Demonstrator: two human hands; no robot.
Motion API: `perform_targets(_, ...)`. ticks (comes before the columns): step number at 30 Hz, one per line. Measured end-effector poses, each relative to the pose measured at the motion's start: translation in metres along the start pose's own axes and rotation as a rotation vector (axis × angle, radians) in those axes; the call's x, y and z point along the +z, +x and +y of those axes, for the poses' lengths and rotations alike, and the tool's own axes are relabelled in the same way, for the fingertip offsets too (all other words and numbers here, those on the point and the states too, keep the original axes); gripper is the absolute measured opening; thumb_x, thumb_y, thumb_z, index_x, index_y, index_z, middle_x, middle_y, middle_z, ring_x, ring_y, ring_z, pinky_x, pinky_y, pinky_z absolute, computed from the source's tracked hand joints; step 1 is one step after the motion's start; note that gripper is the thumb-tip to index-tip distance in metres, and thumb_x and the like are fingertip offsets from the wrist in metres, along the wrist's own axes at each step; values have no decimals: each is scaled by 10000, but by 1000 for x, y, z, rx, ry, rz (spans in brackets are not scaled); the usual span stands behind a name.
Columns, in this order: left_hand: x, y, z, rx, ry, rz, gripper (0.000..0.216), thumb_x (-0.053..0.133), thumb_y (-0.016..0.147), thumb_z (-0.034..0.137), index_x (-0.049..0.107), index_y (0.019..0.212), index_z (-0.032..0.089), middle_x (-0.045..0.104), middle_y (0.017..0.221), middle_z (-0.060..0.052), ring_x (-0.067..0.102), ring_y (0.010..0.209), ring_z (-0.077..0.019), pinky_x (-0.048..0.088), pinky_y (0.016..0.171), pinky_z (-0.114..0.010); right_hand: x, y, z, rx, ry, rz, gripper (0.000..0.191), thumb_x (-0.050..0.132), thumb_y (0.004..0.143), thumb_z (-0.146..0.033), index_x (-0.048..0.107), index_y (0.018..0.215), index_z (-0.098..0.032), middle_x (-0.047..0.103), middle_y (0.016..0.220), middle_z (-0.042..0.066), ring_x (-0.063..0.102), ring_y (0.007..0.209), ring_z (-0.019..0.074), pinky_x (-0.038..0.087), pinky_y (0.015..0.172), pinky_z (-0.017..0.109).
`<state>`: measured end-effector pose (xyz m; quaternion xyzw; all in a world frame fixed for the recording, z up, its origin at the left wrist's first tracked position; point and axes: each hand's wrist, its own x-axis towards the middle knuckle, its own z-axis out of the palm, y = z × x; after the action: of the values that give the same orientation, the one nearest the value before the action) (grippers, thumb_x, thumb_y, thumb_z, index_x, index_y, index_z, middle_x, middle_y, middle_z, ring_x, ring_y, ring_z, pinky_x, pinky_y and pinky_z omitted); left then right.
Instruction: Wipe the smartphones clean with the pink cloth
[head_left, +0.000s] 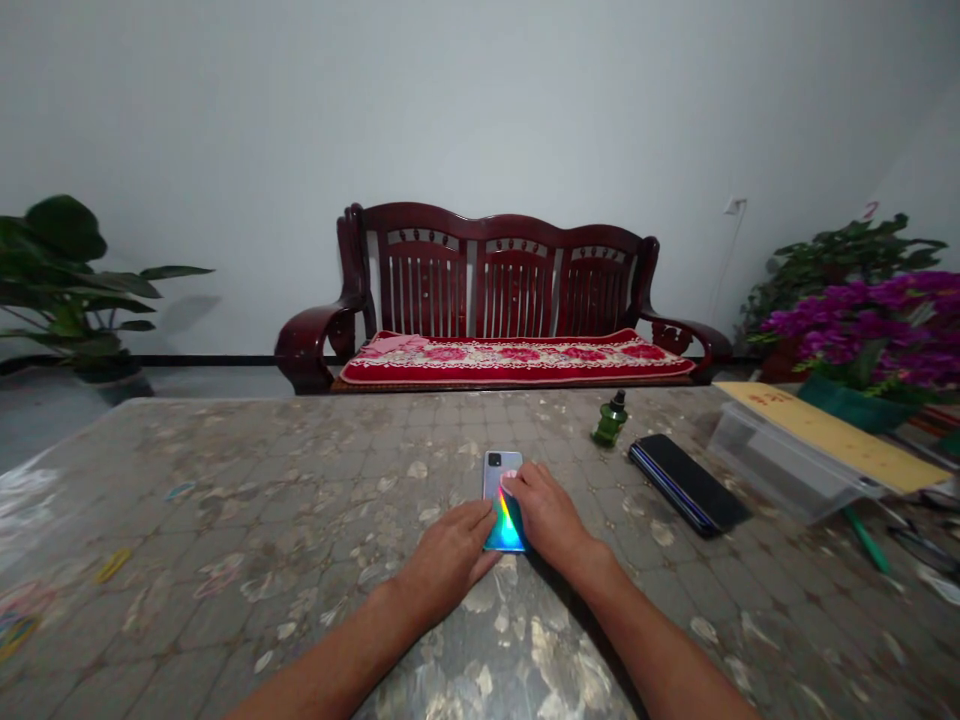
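Observation:
A phone [501, 480] with a shiny rainbow back lies face down on the patterned table [300, 500], just ahead of me. My left hand [448, 560] rests against its left edge, fingers curled along the side. My right hand [546, 512] lies on its right edge, with fingertips pressing on the back. Both hands grip the phone between them.
A second, dark phone [686, 485] lies to the right, beside a small green bottle [610, 420]. A clear plastic box [787, 465] with a yellow envelope, green pens and purple flowers [877, 330] fill the right side. A red wooden bench [499, 300] stands behind the table.

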<state>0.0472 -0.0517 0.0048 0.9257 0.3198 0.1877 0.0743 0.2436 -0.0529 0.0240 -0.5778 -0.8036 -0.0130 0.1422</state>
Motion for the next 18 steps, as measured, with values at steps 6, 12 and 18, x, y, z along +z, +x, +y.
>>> perform_targets(6,-7,2,1,25,-77,2,317,653,900,182,592,1210,189,668,1240,-107,640,1138,-250,503,1018,-399,1,11,-2,64,6,-2,255,487,961,-142,720,1049,-198,637,1049,100,537,1009,223,421,841,281)
perform_targets(12,-7,2,3,11,-69,-27,297,657,902,179,596,1192,193,663,1246,-105,634,1150,-257,495,1026,-409,8,34,7,131,-39,6,298,450,947,-95,727,1013,-184,640,1036,120,547,1000,232,423,857,297)
perform_targets(18,-4,1,1,24,-73,-12,328,665,890,158,590,1208,185,657,1261,-112,627,1162,-260,487,1035,-404,7,51,15,110,-42,-20,303,449,948,-96,731,1021,-177,636,1025,110,545,1010,218,415,876,282)
